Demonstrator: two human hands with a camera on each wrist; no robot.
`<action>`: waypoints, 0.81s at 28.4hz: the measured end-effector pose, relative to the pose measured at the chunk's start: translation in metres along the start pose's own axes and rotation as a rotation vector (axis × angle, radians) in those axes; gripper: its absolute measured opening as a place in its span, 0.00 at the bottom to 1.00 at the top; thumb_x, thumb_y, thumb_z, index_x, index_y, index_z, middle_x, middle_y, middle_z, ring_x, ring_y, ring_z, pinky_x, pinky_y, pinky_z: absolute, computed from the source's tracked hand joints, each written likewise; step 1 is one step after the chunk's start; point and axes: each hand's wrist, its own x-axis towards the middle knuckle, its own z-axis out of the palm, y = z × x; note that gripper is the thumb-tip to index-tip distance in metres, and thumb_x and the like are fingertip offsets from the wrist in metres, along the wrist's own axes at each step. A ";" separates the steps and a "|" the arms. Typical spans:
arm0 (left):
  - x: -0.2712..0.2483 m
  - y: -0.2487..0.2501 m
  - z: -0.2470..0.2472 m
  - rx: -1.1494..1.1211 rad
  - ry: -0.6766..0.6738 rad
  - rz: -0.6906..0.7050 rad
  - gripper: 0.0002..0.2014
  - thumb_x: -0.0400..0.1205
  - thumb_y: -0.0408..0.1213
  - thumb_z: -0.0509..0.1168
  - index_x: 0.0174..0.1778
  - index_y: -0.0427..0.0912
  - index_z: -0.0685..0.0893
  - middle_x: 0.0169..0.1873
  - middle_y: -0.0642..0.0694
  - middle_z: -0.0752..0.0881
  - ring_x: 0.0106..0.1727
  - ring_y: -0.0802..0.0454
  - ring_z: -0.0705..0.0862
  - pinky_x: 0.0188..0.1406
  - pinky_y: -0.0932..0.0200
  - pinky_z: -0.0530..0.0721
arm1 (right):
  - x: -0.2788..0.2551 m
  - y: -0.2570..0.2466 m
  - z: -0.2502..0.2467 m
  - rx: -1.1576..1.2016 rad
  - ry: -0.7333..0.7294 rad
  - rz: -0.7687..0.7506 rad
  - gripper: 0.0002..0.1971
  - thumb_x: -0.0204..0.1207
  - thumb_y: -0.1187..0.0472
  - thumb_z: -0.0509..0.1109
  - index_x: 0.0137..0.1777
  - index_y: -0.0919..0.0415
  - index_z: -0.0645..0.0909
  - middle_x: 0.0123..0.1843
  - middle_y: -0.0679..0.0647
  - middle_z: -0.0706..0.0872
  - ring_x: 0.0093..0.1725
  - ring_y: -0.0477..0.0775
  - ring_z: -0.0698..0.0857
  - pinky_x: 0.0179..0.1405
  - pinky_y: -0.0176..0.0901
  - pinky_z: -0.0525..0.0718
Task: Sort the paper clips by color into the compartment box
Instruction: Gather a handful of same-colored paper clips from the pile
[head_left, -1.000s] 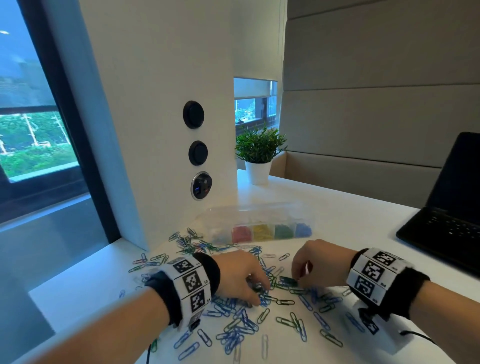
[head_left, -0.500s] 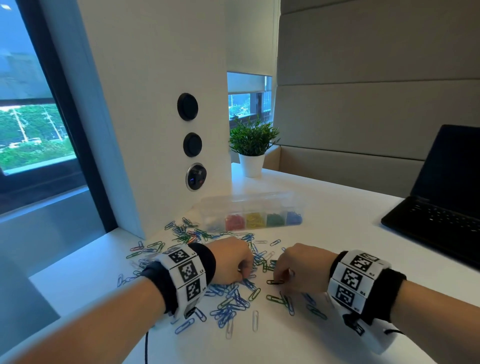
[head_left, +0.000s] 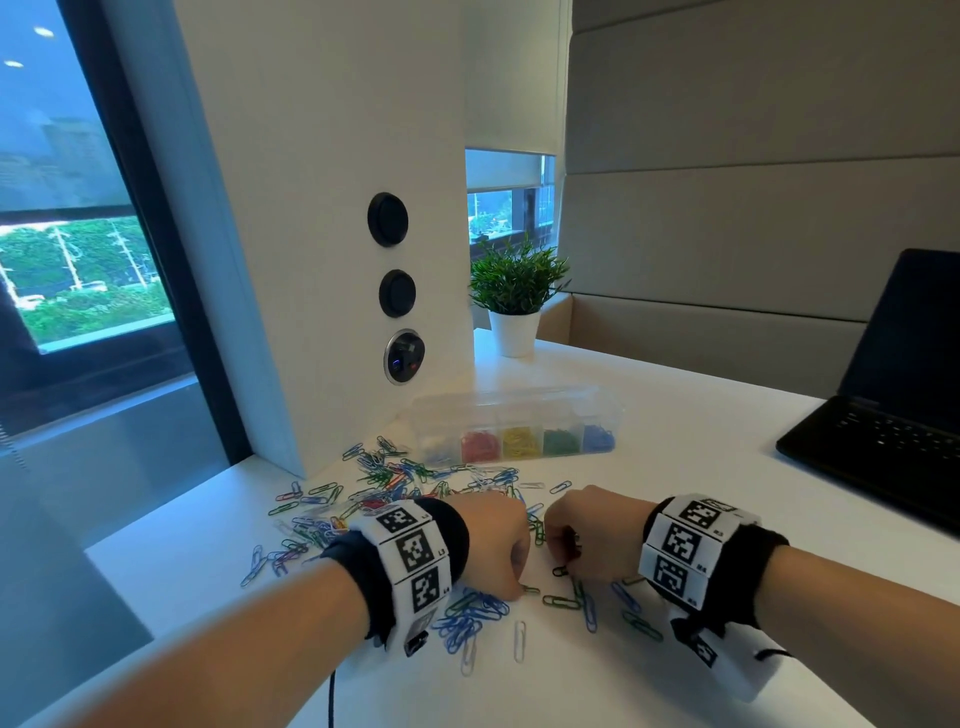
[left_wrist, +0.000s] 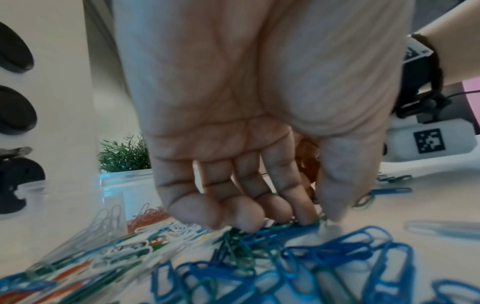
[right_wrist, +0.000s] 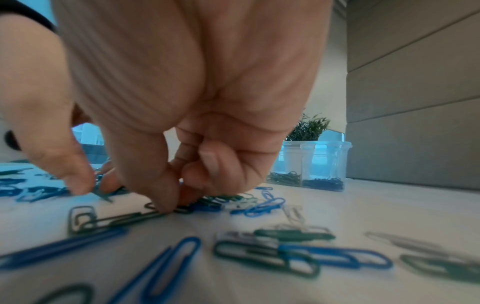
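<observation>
Clips (head_left: 395, 480) lie scattered across the desk's (head_left: 701, 467) near-left part; compartment box (head_left: 514, 431) sits toward its back edge. Our left hand (head_left: 488, 540) curls down on a green clip (left_wrist: 233, 238), thumb and forefinger pinching; our right hand (head_left: 587, 535) pinches another. Light, springy wire, likely tangling: we'd grip a loop end.

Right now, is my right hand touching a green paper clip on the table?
Touching. The right wrist view shows the right hand with its thumb and fingertip pressed onto a dark green clip that lies flat on the table.
</observation>
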 end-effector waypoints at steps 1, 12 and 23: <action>-0.001 -0.001 0.000 -0.013 0.014 -0.008 0.08 0.79 0.40 0.69 0.45 0.41 0.92 0.38 0.51 0.89 0.38 0.54 0.84 0.48 0.55 0.87 | 0.000 0.000 0.001 0.004 0.002 0.006 0.08 0.74 0.66 0.69 0.45 0.51 0.80 0.46 0.48 0.82 0.45 0.50 0.79 0.44 0.36 0.75; -0.017 -0.019 -0.004 -0.372 0.147 -0.057 0.03 0.76 0.35 0.74 0.43 0.41 0.92 0.31 0.57 0.87 0.28 0.70 0.81 0.32 0.76 0.80 | -0.017 0.024 -0.005 0.262 0.027 0.096 0.08 0.76 0.62 0.68 0.41 0.49 0.86 0.41 0.43 0.87 0.41 0.43 0.82 0.44 0.34 0.78; 0.001 0.011 -0.006 -0.422 0.062 0.044 0.13 0.79 0.22 0.54 0.35 0.45 0.69 0.30 0.49 0.73 0.30 0.55 0.72 0.33 0.60 0.74 | -0.055 0.032 -0.004 1.201 -0.017 0.412 0.06 0.79 0.67 0.64 0.40 0.65 0.76 0.27 0.56 0.76 0.23 0.50 0.73 0.19 0.37 0.71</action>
